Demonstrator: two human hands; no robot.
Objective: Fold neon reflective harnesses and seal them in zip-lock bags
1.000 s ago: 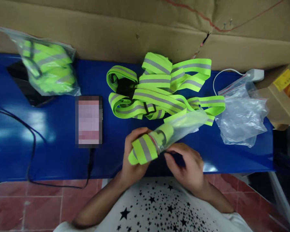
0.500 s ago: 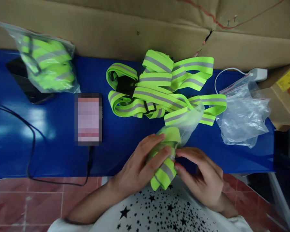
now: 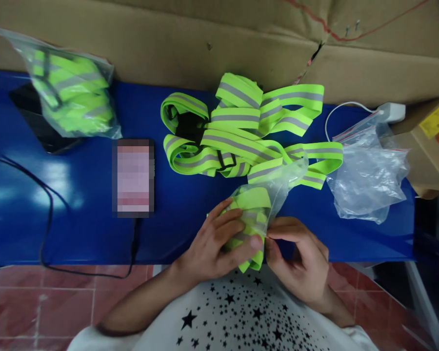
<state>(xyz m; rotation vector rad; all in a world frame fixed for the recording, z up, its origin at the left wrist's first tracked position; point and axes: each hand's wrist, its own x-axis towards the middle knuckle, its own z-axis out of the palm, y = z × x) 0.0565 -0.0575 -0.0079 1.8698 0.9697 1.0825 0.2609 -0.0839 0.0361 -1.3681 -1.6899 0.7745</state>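
My left hand (image 3: pixel 219 243) grips a folded neon-yellow reflective strap (image 3: pixel 254 199), which sits partly inside a clear plastic bag (image 3: pixel 281 187). The strap's lower end sticks out of the bag toward my shirt. At the bag's mouth, my right hand (image 3: pixel 300 258) pinches the edge between thumb and index finger. Just beyond the bag lies a pile of more neon-yellow reflective straps (image 3: pixel 237 118) with grey stripes and black buckles.
Flat clear zip bags (image 3: pixel 369 180) lie at the right, beside a white charger (image 3: pixel 391 112) and a cardboard box (image 3: pixel 428 146). A filled bag of straps (image 3: pixel 80 97) rests at far left on a dark object. A phone (image 3: pixel 133 178) with a black cable (image 3: pixel 51 219) lies nearer.
The strap has moved slightly up and deeper into the bag, so less of its lower end shows. My left thumb has shifted down onto the strap's lower part.
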